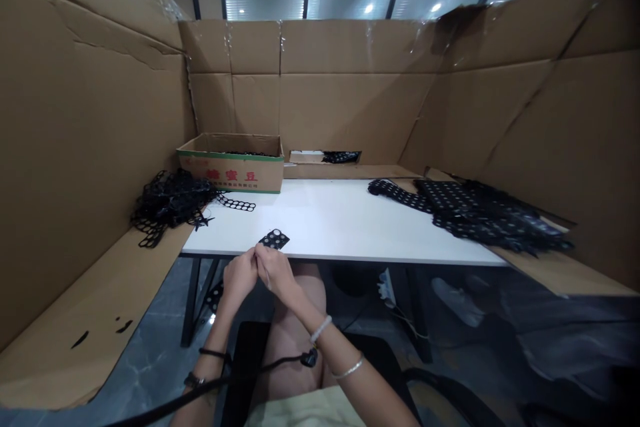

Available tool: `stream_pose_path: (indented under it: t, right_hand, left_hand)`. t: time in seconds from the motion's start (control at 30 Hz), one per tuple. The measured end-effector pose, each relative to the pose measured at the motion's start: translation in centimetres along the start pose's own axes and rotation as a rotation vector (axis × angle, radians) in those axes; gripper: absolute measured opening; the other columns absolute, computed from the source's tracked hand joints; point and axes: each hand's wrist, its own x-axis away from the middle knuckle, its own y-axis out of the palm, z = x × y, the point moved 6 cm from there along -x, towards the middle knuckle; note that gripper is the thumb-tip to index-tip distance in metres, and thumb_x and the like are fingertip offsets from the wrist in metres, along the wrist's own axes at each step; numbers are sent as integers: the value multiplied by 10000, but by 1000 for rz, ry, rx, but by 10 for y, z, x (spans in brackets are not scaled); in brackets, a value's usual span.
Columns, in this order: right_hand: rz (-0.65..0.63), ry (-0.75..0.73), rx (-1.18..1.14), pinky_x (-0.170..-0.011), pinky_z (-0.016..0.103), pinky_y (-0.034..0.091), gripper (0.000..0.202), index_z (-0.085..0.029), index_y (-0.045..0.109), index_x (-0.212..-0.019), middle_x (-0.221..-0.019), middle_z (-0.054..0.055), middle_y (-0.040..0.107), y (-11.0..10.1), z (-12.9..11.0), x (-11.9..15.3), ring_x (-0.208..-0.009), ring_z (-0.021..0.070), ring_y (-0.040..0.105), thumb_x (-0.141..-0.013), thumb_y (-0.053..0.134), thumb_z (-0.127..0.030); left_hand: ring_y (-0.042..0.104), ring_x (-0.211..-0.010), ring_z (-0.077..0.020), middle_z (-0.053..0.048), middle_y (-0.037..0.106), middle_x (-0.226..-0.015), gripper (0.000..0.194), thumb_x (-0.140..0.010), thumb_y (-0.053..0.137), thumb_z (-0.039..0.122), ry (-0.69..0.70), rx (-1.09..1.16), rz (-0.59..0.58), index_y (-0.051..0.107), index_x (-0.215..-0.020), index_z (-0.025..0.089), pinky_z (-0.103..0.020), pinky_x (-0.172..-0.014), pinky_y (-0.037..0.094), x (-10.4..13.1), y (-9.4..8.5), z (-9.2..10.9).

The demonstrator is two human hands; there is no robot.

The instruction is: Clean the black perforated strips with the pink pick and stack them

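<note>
Both hands meet at the front edge of the white table, fingers pinched together on a black strip dotted with pale round spots (pixel 275 238). My left hand (pixel 241 275) closes on it from the left, and the strip's lower part (pixel 215 296) hangs below that hand. My right hand (pixel 276 268) pinches it from the right, touching the left fingertips. The strip's far end lies on the table just beyond the fingers, with one open hole at its top. What the fingertips cover is hidden.
Black perforated netting (pixel 175 203) is heaped at left, beside an open cardboard box (pixel 235 173) holding more black netting. Black dotted strips (pixel 480 210) pile up at right. Cardboard walls (pixel 350 100) enclose the white table (pixel 330 213) on three sides. A cable crosses over my lap.
</note>
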Motion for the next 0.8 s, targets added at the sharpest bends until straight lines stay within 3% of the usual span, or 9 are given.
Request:
stream_pose_path:
  t: [0.23,0.37,0.47,0.8]
  right_hand:
    - [64,76,-295,-561,225,315,169,-203,375,-692,-599,-26,404,-13,17,-12,-555,116,401,-837,291,-210]
    - [90,122,-480,-512,215,327,179,-212,307,-645,-556,-47,291,-27,33,-9,-496,99,316,-811,241,-229]
    - [70,125,-563,-490,214,317,175,-206,322,-623,-561,-45,297,-31,39,-5,-482,89,282,-786,272,-246]
    - [16,93,-535,-514,219,299,188,-195,394,-625,-552,-39,362,-27,37,1,-513,102,349,-794,311,-200]
  left_hand:
    - [607,-976,-289,-152,677,-1035,345,-899,370,315,32,205,54,632,-1082,184,-345,-797,422,-11,4,-13]
    - [612,-960,-253,-127,685,-1018,319,-901,389,305,38,264,61,641,-1047,175,-316,-801,432,-16,10,-18]
    - [608,-967,-250,-123,685,-1024,305,-894,412,314,33,303,71,645,-1033,174,-315,-808,432,-17,12,-20]
    - [604,-976,-255,-124,687,-1012,294,-884,433,324,18,331,80,645,-1028,181,-321,-806,433,-16,12,-21]
